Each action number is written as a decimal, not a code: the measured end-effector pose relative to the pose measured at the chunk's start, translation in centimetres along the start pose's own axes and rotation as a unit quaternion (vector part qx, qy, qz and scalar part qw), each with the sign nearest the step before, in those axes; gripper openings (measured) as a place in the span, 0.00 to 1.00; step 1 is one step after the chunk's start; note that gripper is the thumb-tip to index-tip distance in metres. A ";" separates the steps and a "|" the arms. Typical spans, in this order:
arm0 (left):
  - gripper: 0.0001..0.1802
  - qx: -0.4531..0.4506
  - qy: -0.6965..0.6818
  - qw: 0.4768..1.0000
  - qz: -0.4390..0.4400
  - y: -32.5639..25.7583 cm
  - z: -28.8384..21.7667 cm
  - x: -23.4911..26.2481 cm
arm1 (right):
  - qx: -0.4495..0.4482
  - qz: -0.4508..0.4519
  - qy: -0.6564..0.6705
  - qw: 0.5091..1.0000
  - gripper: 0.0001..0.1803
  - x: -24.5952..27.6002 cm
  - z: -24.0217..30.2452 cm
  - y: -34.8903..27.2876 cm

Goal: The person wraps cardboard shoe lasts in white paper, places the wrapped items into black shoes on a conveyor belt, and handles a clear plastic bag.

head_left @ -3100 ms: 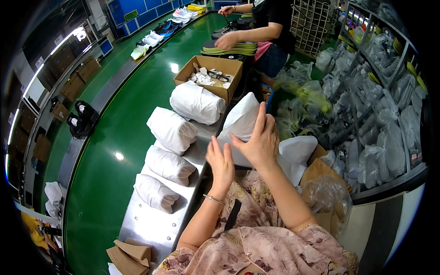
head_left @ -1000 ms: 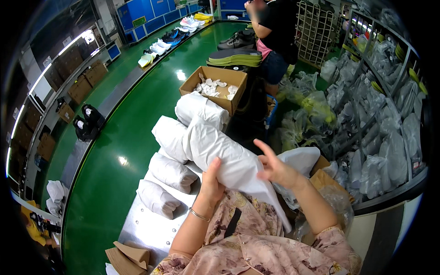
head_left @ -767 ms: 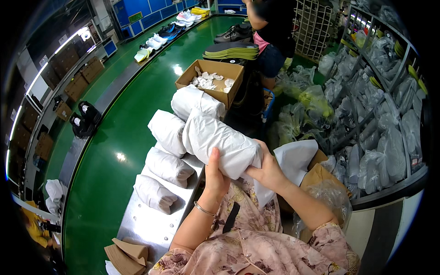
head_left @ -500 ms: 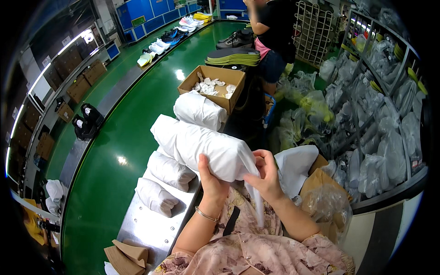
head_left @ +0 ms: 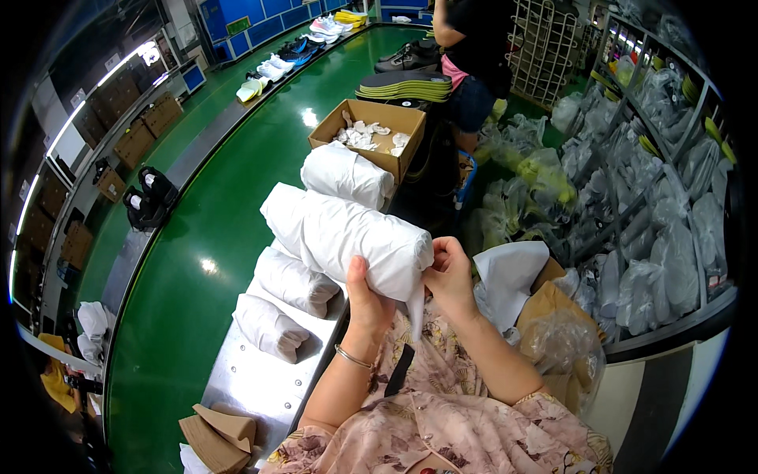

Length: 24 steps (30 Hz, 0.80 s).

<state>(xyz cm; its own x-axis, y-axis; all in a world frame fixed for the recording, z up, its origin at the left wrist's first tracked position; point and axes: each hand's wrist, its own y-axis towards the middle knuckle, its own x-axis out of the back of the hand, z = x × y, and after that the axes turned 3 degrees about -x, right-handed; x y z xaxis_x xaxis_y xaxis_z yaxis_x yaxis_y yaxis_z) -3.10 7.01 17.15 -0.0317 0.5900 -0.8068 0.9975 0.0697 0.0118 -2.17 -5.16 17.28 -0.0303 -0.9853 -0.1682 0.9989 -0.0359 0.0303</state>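
A long bundle wrapped in white paper lies across my left hand, whose thumb presses its near side while the fingers go under it. My right hand pinches the loose paper at the bundle's right end, and a strip of paper hangs down between the hands. What is inside the wrapping is hidden. Behind it rests another white wrapped bundle. Two more, a wrapped bundle and a nearer wrapped bundle, lie on the metal bench to the left.
A cardboard box with crumpled paper stands beyond the bundles. Green conveyor belt runs along the left, with black shoes past it. At right are white paper sheets and a rack of plastic-bagged pieces. A person stands ahead.
The loose paper at the bundle's right end has been gathered in, and its hanging strip is shorter. My right hand has drawn slightly left and down against that end.
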 end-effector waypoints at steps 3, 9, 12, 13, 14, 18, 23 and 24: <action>0.40 0.000 0.005 1.000 0.027 0.3 -0.1 0.5 | -0.082 0.065 0.267 0.958 0.25 -0.6 1.1 -0.6; 0.46 0.016 0.024 0.994 0.108 -0.1 -1.4 -0.2 | -0.145 0.198 0.557 0.793 0.29 -1.2 1.3 -1.6; 0.46 0.060 -0.031 0.991 0.114 -0.7 -0.4 1.3 | -0.209 0.109 0.555 0.797 0.29 -2.1 1.3 -1.9; 0.45 0.064 -0.029 0.991 0.111 -1.0 0.0 1.3 | -0.214 0.095 0.537 0.810 0.29 -1.7 1.3 -1.9; 0.44 0.067 -0.026 0.992 0.104 -1.1 0.4 1.5 | -0.221 0.083 0.519 0.821 0.29 -1.1 1.0 -1.9; 0.40 0.037 0.012 0.999 0.037 -2.4 0.6 1.5 | -0.164 -0.004 0.321 0.933 0.22 -1.4 0.7 -2.3; 0.37 -0.002 0.057 0.998 -0.006 -3.3 -1.1 2.0 | 0.051 -0.072 0.049 0.995 0.25 -1.8 -1.1 -1.7; 0.36 -0.021 0.056 0.998 -0.003 -3.6 -1.9 2.3 | 0.054 -0.015 0.140 0.989 0.33 -1.9 -0.2 -2.4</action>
<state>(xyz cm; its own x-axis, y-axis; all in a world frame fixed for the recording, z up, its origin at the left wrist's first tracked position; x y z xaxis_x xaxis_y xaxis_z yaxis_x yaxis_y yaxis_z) -6.84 9.68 16.36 -0.0471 0.6752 -0.7361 0.9939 0.1055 0.0332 -4.54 -3.20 17.32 -0.0342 -0.8994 -0.4358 0.9875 -0.0976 0.1239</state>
